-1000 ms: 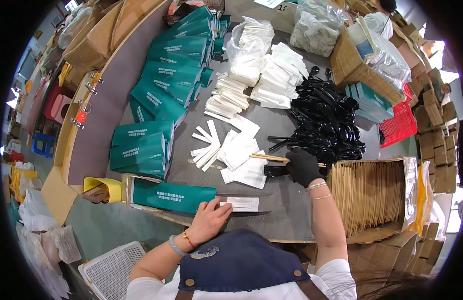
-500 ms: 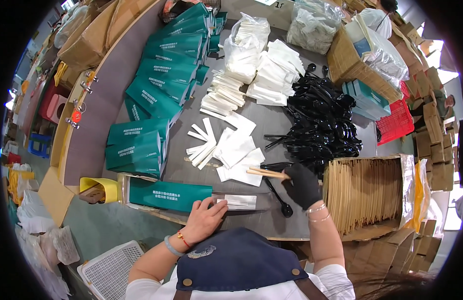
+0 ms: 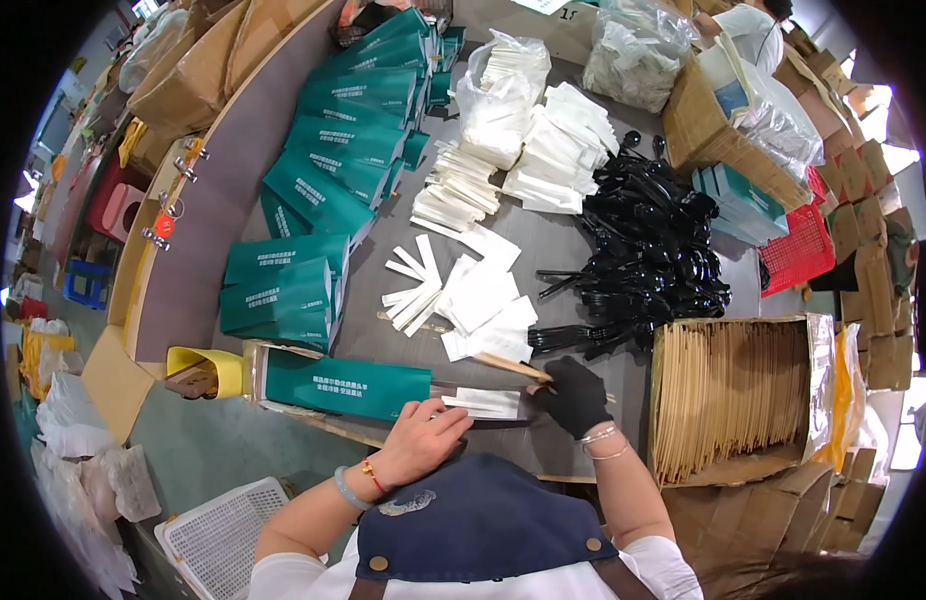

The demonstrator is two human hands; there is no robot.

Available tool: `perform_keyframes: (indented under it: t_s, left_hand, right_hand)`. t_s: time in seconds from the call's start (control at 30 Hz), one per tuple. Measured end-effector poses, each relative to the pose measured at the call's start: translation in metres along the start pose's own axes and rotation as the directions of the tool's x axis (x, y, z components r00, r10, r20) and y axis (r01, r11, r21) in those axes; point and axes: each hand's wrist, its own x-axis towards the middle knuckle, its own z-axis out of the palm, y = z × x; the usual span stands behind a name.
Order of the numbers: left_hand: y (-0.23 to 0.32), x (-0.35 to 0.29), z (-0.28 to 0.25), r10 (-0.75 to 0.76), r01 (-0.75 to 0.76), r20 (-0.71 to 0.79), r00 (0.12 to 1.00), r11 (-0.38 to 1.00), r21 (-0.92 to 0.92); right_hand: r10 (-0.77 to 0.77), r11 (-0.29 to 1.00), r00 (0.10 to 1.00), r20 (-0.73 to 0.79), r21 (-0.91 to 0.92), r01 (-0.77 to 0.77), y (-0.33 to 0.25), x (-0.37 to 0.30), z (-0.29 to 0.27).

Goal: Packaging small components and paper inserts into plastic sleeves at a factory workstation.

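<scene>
My right hand [image 3: 573, 397], in a black glove, is closed around wooden chopsticks [image 3: 508, 366]. Their tips point left over white paper packets [image 3: 481, 302], and a short end sticks out past the hand. My bare left hand [image 3: 430, 440] is closed on the right end of a green printed packet [image 3: 348, 388] at the table's near edge; its thumb is hidden. By the left fingertips, a white paper packet [image 3: 485, 403] lies on that packet's grey end part. Black plastic spoons [image 3: 653, 240] are heaped beyond my right hand.
A cardboard box [image 3: 728, 465] full of chopsticks stands to the right. Overlapping green packets [image 3: 333, 190] fan along the left panel [image 3: 173, 290]. At the back sits a clear bag [image 3: 503, 95] of white packets. A yellow container [image 3: 205, 372] is near the left corner.
My right hand has come left and toward me with the chopsticks, which now tilt more. The loose black spoon formerly near it no longer shows. My left hand has hardly moved.
</scene>
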Motion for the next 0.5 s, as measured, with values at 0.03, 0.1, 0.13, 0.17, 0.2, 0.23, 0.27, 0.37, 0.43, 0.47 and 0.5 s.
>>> perform_keyframes:
  t_s: [0.03,0.1,0.13,0.17,0.2,0.23,0.27,0.37,0.43,0.47,0.5]
  left_hand:
    - [0.000,-0.002,0.000,-0.004,0.004,-0.001,1.000,1.000,0.000]
    - [-0.002,-0.007,-0.001,-0.050,0.051,-0.025,0.998,0.998,0.033]
    - [-0.002,-0.007,0.000,-0.048,0.048,-0.024,0.999,0.998,0.029]
    - [-0.002,-0.007,0.002,-0.039,0.040,-0.031,0.999,0.999,0.028]
    - [-0.002,-0.006,0.003,-0.031,0.032,-0.037,0.999,0.999,0.028]
    - [-0.003,-0.006,0.003,-0.035,0.036,-0.037,0.999,0.999,0.029]
    - [-0.003,-0.006,0.003,-0.036,0.036,-0.046,0.998,0.999,0.010]
    - [-0.002,-0.004,0.004,-0.012,0.011,-0.047,0.999,1.000,-0.011]
    - [0.002,0.002,0.005,0.012,-0.013,-0.042,0.999,1.000,-0.012]
    - [0.005,0.007,0.004,0.033,-0.033,-0.038,0.999,0.999,0.000]
    - [0.005,0.011,0.004,0.055,-0.055,-0.035,0.998,0.998,0.011]
  right_hand:
    - [-0.003,1.000,1.000,0.003,0.000,0.003,0.002,-0.002,-0.001]
    - [0.184,0.981,0.982,0.035,-0.074,-0.181,0.012,-0.008,-0.006]
    - [0.188,0.980,0.981,0.034,-0.076,-0.185,0.019,-0.011,-0.005]
    - [0.170,0.985,0.983,0.075,-0.051,-0.167,0.028,-0.012,0.000]
    - [0.151,0.989,0.982,0.115,-0.025,-0.149,0.033,-0.013,0.003]
    - [0.148,0.989,0.982,0.117,-0.024,-0.146,0.030,-0.012,0.000]
    - [0.178,0.980,0.976,0.127,0.068,-0.188,0.023,-0.012,-0.007]
    - [0.084,0.988,0.981,0.172,0.117,-0.105,-0.002,-0.001,-0.008]
    - [-0.079,0.996,0.962,0.262,0.062,0.065,-0.025,0.011,0.004]
    - [-0.100,0.993,0.962,0.253,0.081,0.082,-0.036,0.015,0.009]
    - [-0.109,0.987,0.981,0.164,0.132,0.087,-0.033,0.014,0.016]
